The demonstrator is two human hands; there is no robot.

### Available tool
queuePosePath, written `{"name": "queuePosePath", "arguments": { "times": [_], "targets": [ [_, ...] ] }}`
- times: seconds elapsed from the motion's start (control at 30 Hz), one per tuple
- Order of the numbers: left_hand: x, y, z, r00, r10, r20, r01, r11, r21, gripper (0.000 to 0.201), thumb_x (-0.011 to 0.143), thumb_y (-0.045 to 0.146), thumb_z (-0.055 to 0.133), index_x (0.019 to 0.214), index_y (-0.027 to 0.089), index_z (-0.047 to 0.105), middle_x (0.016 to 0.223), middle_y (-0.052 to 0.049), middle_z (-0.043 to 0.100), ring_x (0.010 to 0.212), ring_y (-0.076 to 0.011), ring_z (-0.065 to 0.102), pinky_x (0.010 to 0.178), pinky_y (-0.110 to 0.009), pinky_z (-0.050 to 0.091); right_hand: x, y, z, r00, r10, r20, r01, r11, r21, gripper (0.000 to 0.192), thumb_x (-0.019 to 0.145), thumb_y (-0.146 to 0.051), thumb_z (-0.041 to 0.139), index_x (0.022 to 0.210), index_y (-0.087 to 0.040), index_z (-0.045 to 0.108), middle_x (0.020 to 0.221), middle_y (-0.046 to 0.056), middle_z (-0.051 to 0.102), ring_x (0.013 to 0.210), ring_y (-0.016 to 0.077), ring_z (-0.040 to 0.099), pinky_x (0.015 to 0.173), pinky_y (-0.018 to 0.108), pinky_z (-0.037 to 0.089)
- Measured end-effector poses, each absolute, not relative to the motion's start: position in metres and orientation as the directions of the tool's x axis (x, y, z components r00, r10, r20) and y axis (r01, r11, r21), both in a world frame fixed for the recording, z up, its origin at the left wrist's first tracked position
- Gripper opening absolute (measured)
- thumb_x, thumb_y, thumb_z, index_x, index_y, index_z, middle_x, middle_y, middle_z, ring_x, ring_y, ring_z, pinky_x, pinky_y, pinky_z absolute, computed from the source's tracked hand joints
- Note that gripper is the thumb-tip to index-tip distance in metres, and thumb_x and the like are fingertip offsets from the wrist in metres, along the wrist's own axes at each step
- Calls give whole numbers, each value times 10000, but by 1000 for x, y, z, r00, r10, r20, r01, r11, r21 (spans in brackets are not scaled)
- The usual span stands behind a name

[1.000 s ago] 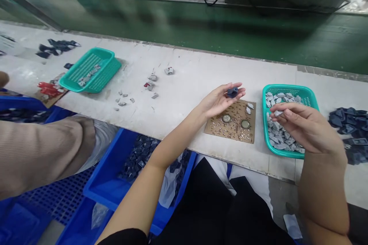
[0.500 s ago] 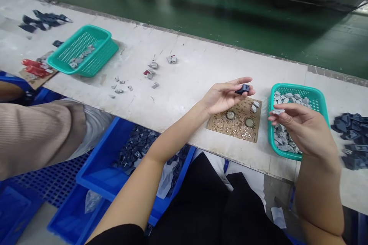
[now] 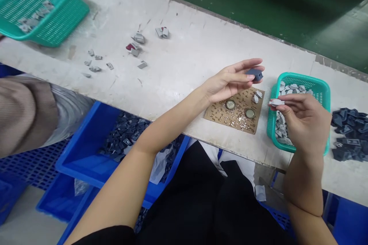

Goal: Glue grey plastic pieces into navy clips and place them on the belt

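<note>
Two hands are seen at centre right of the frame. One dark blue housing [image 3: 254, 74] is pinched between thumb and fingertips of the left hand [image 3: 227, 82], above a brown card [image 3: 234, 110]; its long axis lies roughly level, with one end directed toward the right edge. One small grey-white insert [image 3: 276, 102] is clamped at the fingertips of the right hand [image 3: 304, 122], its long axis pointing left. Two round metal discs [image 3: 230, 104] are counted on the card.

Two teal baskets are visible: one [image 3: 322, 92] at right, filled with grey pieces; one [image 3: 57, 15] at upper left, holding a few. A blue bin [image 3: 83, 157] below the table [image 3: 178, 65] contains dark housings. A loose dark pile [image 3: 349, 132] lies at far right.
</note>
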State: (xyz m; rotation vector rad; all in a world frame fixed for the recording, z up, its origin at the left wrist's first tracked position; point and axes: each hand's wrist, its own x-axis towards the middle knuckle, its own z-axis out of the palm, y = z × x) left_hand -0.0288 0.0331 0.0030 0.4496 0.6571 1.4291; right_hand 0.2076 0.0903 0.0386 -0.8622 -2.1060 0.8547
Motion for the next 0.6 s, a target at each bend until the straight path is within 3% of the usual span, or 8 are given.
{"name": "queuePosePath", "arguments": {
  "times": [0.07, 0.13, 0.27, 0.4, 0.5, 0.6],
  "targets": [
    [-28, 35, 4, 4, 986, -165, -786, 105, 609, 500, 958, 159, 598, 1450, 228, 651, 1423, -31, 706, 1428, -244, 625, 1101, -264, 586, 207, 88, 39, -595, 693, 407, 387, 691, -611, 71, 966, -319, 750, 987, -279, 806, 891, -8, 809, 792, 185, 783, 714, 295, 618],
    [-27, 36, 7, -5, 983, -182, -822, 99, 561, 524, 1009, 198, 553, 1532, 223, 577, 1434, -40, 699, 1445, -254, 610, 1135, -299, 579, 206, 87, 39, -678, 589, 440, 392, 796, -461, 128, 1005, -294, 689, 951, -277, 804, 877, -14, 813, 784, 176, 777, 692, 275, 584],
    [-28, 34, 15, 20, 980, -199, -879, 112, 463, 568, 1052, 124, 472, 1615, 205, 468, 1520, -73, 654, 1482, -258, 571, 1201, -338, 542, 202, 86, 38, -784, 432, 446, 353, 901, -253, 142, 1030, -263, 655, 989, -244, 789, 921, -5, 828, 810, 165, 782, 682, 248, 547],
    [-28, 28, 28, 29, 983, -181, -907, 102, 408, 543, 1080, 130, 439, 1621, 83, 431, 1606, -160, 566, 1537, -277, 500, 1264, -338, 484, 199, 84, 37, -799, 404, 446, 362, 915, -181, 153, 1044, -232, 625, 1014, -240, 775, 918, -13, 828, 802, 156, 779, 642, 247, 520],
    [-28, 24, 33, 31, 995, -91, -883, 70, 464, 499, 1092, 166, 461, 1557, -14, 477, 1615, -190, 546, 1537, -283, 495, 1271, -300, 465, 198, 83, 36, -812, 376, 447, 324, 926, -191, 166, 1032, -180, 627, 951, -238, 759, 884, -18, 820, 796, 151, 770, 655, 248, 523],
    [-30, 22, 29, 20, 1000, 3, -849, 15, 528, 456, 1086, 195, 515, 1484, -26, 548, 1552, -182, 609, 1469, -285, 573, 1212, -262, 513, 198, 84, 35, -817, 378, 436, 300, 923, -240, 149, 1004, -165, 666, 937, -256, 764, 939, 8, 817, 881, 188, 772, 779, 294, 567]
  ]
}}
